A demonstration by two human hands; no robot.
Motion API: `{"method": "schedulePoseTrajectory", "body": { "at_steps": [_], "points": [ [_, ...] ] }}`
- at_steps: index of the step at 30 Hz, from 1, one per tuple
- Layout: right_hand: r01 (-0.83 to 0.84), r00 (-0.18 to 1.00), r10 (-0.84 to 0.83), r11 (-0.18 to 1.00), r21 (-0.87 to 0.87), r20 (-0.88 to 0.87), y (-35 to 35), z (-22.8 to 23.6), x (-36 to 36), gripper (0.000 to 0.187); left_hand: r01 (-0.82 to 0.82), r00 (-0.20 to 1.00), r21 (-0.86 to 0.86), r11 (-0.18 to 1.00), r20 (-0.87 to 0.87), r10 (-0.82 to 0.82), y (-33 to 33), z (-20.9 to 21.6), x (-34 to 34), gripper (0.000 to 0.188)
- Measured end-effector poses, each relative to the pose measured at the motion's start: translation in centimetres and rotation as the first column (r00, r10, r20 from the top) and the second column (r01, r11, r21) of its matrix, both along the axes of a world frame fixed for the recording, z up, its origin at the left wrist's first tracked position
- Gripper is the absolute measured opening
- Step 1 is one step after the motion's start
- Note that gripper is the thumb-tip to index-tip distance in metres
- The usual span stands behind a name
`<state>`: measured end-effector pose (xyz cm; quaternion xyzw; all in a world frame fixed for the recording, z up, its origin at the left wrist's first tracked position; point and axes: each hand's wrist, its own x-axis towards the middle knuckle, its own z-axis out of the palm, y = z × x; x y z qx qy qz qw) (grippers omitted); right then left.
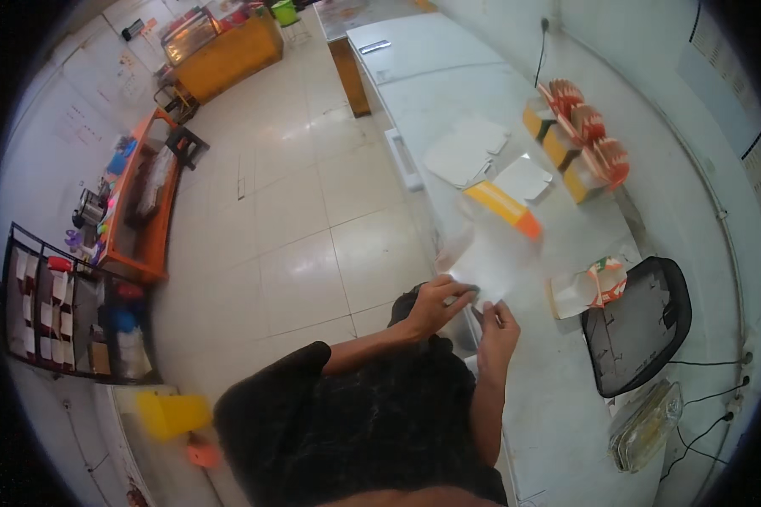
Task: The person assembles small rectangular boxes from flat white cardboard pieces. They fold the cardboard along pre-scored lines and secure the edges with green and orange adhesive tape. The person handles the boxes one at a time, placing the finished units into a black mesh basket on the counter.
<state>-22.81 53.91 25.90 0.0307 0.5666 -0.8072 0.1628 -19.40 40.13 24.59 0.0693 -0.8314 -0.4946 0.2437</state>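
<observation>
Left hand (436,306) and right hand (499,329) pinch a blurred pale sheet (492,264) over a white counter (550,414), each grip narrow; uneven pulling could crease or skew it.

Left hand (441,304): fingers bent, tips toward right hand (500,326). Left forearm (368,351): bare, running leftward behind its hand. Right hand: just beside left, fingers bent, tips forward. Right forearm (488,410): bare, directly behind its hand. Grip: unclear, both.
</observation>
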Motion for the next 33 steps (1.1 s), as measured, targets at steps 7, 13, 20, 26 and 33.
{"method": "schedulePoseTrajectory", "body": {
  "at_steps": [7, 13, 20, 26, 33],
  "points": [
    [0.056, 0.984, -0.016, 0.972, 0.226, -0.175, 0.3, -1.2, 0.1, 0.011, 0.033, 0.996, 0.073, 0.997, -0.084, -0.027, 0.3, 0.2, -0.3, 0.015],
    [0.175, 0.937, -0.064, 0.937, 0.304, -0.342, -0.1, -0.6, 0.5, 0.011, 0.113, 0.992, 0.019, 0.993, -0.062, -0.112, 0.4, 1.4, -0.3, 0.013],
    [0.250, 0.913, -0.087, 0.892, 0.376, -0.399, 0.5, 0.7, 0.1, 0.010, 0.260, 0.966, 0.051, 0.964, -0.032, -0.258, 0.5, 2.2, -0.4, 0.017],
    [0.178, 0.887, 0.035, 0.894, 0.411, -0.461, 1.0, 0.8, -0.3, 0.021, 0.302, 0.917, 0.290, 0.908, 0.172, -0.360, -1.4, 1.4, -0.5, 0.020],
    [0.124, 0.876, 0.067, 0.926, 0.357, -0.477, 0.6, 1.4, -0.8, 0.027, 0.254, 0.904, 0.429, 0.867, 0.213, -0.370, -1.6, 1.6, 0.0, 0.020]
  ]
}}
